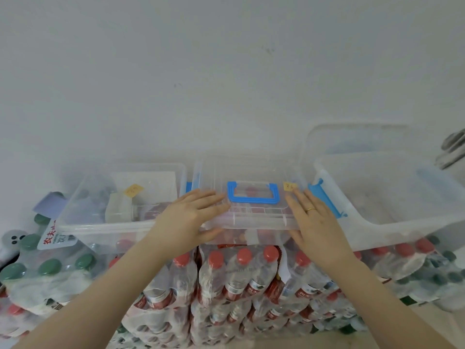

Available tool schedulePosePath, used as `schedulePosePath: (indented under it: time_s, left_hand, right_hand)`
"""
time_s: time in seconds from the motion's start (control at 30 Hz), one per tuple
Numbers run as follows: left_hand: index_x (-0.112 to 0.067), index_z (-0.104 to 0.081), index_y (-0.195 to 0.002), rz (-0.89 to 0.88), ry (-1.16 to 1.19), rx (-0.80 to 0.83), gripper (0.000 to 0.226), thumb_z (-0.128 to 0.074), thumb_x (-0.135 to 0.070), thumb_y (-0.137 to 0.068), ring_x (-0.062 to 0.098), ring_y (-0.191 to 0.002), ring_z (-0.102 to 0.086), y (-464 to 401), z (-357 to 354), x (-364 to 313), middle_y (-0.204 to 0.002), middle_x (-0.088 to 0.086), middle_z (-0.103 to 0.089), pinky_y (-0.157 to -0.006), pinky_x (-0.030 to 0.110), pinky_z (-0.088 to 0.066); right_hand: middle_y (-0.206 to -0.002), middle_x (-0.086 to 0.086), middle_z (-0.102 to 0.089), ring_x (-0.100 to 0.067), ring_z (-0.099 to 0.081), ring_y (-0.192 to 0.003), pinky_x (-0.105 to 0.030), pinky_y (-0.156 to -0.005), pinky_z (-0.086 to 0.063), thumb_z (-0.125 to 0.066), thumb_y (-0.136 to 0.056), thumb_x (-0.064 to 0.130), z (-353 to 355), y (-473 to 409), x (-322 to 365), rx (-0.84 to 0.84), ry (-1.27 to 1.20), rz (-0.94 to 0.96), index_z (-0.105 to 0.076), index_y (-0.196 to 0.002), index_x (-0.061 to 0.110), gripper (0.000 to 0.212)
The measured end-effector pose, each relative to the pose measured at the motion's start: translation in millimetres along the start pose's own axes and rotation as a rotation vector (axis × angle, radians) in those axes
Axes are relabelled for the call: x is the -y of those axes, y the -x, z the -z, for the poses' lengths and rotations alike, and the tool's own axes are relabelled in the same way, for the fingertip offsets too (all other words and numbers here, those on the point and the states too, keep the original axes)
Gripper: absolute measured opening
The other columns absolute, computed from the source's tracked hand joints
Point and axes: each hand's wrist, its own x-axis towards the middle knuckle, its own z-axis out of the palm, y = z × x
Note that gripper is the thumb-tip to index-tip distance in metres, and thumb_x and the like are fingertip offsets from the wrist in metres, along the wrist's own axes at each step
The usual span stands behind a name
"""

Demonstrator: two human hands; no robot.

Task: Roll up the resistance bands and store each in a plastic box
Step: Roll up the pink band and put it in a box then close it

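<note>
Plastic box (251, 197), clear w/ blue handle (253, 195) on its lid, sits centre of head view on top of stacked shrink-wrapped water bottle packs (236, 278), against a pale wall (226, 71). Lid on; small yellow sticker (289, 186) just right of handle. Reddish contents show faintly through the front wall; can't tell if they are bands. Left hand (188, 217) lies flat on lid's left front corner, fingers straight and spread toward the handle, thumb running under the front lip; not curled round anything. Right hand (318, 222) flat on lid's right front corner, fingers straight, pointing away from the person, gold ring (310, 209) on one finger; palm over the front edge. Both hands pressing/resting, no pinch. Second clear box (120, 197) touching on the left, w/ yellow sticker and pale items inside. Larger clear bin (392, 195) on the right, blue latch (327, 200) just beside the right hand. Bottle caps red in centre packs, green (50, 267) at far left. Grey blurred object at right edge, unidentifiable.
</note>
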Motion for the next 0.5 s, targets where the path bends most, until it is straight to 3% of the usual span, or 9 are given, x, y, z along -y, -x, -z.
schedulePosePath:
  time_s: [0.1, 0.2, 0.3, 0.37, 0.43, 0.5]
  left_hand:
    - [-0.02, -0.064, -0.114, 0.027, -0.005, -0.033, 0.045, -0.053, -0.043, -0.077, 0.021, -0.105, -0.064, 5, -1, -6, -0.115, 0.002, -0.068, -0.09, 0.044, -0.052]
    - [-0.017, -0.063, -0.116, 0.055, -0.125, -0.031, 0.054, -0.048, -0.049, -0.074, 0.023, -0.098, -0.065, 2, 2, -16, -0.11, 0.002, -0.068, -0.088, 0.041, -0.051]
    - [-0.018, -0.062, -0.116, 0.123, -0.255, 0.009, 0.062, -0.045, -0.056, -0.07, 0.029, -0.086, -0.064, -14, 1, -33, -0.094, 0.006, -0.066, -0.082, 0.043, -0.052]
    - [-0.017, -0.064, -0.111, 0.103, -0.284, 0.025, 0.061, -0.067, -0.053, -0.062, 0.032, -0.086, -0.065, -29, -4, -45, -0.094, 0.011, -0.066, -0.08, 0.043, -0.053]
    - [-0.017, -0.067, -0.099, 0.01, -0.282, 0.019, 0.057, -0.081, -0.041, -0.05, 0.029, -0.086, -0.066, -43, -11, -55, -0.098, 0.011, -0.067, -0.073, 0.037, -0.054]
    - [-0.017, -0.063, -0.092, -0.076, -0.254, -0.014, 0.05, -0.083, -0.029, -0.048, 0.025, -0.075, -0.065, -53, -16, -61, -0.089, 0.006, -0.066, -0.061, 0.03, -0.052]
  right_hand:
    - [-0.129, -0.018, -0.057, -0.033, -0.058, -0.115, -0.046, -0.092, -0.047, -0.088, -0.05, 0.008, -10, 1, 2, -0.079, 0.068, -0.022, -0.05, -0.127, 0.001, 0.087]
    - [-0.123, -0.018, -0.061, -0.029, -0.062, -0.11, -0.042, -0.092, -0.043, -0.09, -0.042, 0.006, -11, -2, 3, -0.148, 0.101, 0.01, -0.055, -0.123, 0.0, 0.088]
    - [-0.138, -0.016, -0.049, -0.028, -0.049, -0.126, -0.037, -0.104, -0.025, -0.082, -0.062, 0.009, -3, -8, 7, -0.085, 0.091, 0.018, -0.043, -0.135, 0.003, 0.083]
    - [-0.147, -0.014, -0.037, -0.028, -0.036, -0.136, -0.036, -0.11, -0.015, -0.07, -0.078, 0.018, -2, -5, 9, -0.094, -0.001, 0.033, -0.03, -0.141, 0.007, 0.076]
    - [-0.138, -0.014, -0.048, -0.029, -0.042, -0.129, -0.039, -0.107, -0.029, -0.069, -0.076, 0.032, 0, 8, 11, -0.205, -0.044, 0.055, -0.037, -0.136, 0.007, 0.072]
    - [-0.122, -0.01, -0.057, -0.022, -0.046, -0.115, -0.032, -0.098, -0.042, -0.058, -0.079, 0.038, 3, 22, 14, -0.395, -0.164, 0.03, -0.043, -0.126, 0.011, 0.056]
